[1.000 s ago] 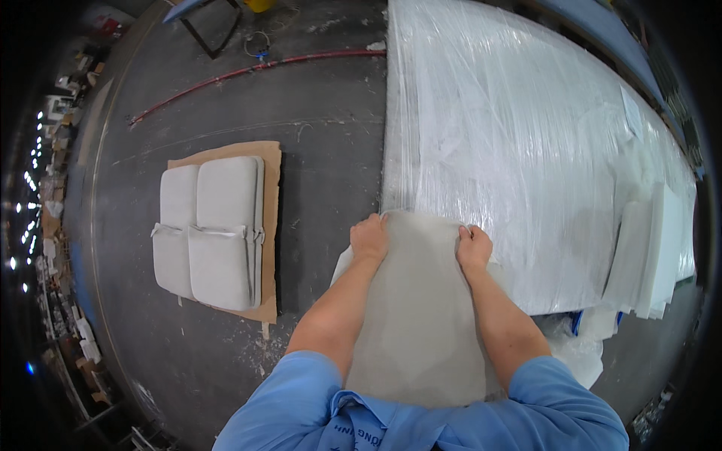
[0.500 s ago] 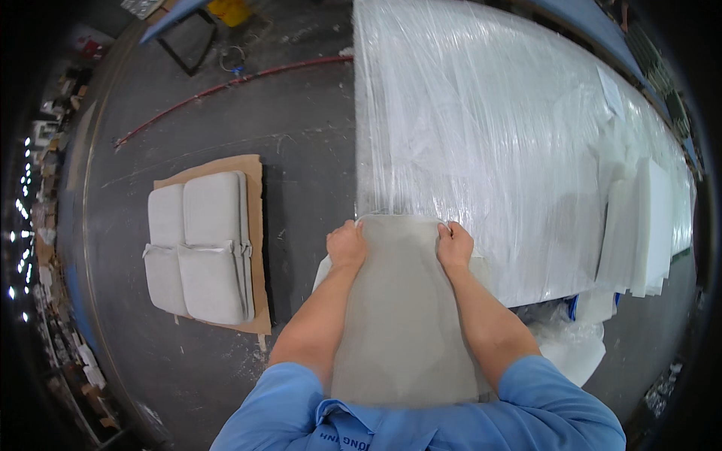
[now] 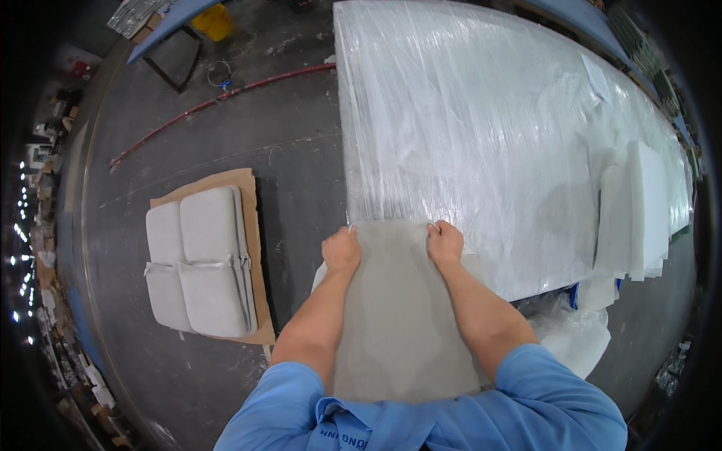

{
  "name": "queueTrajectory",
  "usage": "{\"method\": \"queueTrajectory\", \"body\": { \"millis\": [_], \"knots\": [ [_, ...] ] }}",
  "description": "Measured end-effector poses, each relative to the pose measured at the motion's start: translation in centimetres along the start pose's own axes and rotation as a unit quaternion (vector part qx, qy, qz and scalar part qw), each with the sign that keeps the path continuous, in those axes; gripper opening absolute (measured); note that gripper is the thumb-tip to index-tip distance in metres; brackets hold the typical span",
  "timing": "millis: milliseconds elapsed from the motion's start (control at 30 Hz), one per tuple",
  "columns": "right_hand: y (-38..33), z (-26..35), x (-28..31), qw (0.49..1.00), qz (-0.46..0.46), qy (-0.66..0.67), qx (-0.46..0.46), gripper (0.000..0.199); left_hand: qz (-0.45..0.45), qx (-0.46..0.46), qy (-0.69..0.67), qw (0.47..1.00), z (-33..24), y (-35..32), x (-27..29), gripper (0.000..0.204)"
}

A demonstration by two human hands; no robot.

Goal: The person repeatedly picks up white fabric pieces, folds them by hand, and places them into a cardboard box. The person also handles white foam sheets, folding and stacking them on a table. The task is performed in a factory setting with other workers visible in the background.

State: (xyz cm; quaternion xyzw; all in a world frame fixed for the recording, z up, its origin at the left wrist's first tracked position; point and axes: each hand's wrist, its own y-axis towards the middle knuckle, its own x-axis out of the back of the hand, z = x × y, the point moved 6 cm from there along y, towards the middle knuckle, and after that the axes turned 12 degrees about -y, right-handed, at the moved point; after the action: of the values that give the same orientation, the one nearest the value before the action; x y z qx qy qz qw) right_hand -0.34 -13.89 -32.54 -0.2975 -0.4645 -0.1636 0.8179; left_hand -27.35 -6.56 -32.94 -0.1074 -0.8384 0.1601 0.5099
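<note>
Grey fabric piece (image 3: 398,308) is located centrally, between the two bare forearms (image 3: 310,323), and extends from the hands back to the blue shirt (image 3: 556,391). The left hand (image 3: 341,248) pinches its far left corner between thumb and fingers; the right hand (image 3: 447,242) pinches its far right corner in the same manner. The far edge spans the two grips and overlaps the near edge of a large film-wrapped block (image 3: 481,135) in this view; contact between them cannot be determined. To the left, grey cushions (image 3: 210,229) are arranged in two columns and two rows on a brown cardboard sheet (image 3: 260,278), which lies on the dark grey floor (image 3: 297,158). White sheets (image 3: 648,210) are positioned at the right part of the block. Beyond the cushions, a red hose (image 3: 226,96) lies across the floor
</note>
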Motion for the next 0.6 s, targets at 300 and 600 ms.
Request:
{"method": "queueTrajectory", "body": {
  "millis": [300, 600],
  "knots": [
    [0.0, -1.1, -0.9, 0.999, 0.014, 0.019, -0.021, 0.029, 0.019, 0.0, 0.036, 0.999, 0.4, -0.1, -0.8, 0.043],
    [1.8, -0.8, 1.6, 0.956, 0.289, 0.023, 0.05, 0.043, 0.082, 0.009, 0.054, 0.995, -1.7, -1.3, 3.0, 0.043]
  ]
}}
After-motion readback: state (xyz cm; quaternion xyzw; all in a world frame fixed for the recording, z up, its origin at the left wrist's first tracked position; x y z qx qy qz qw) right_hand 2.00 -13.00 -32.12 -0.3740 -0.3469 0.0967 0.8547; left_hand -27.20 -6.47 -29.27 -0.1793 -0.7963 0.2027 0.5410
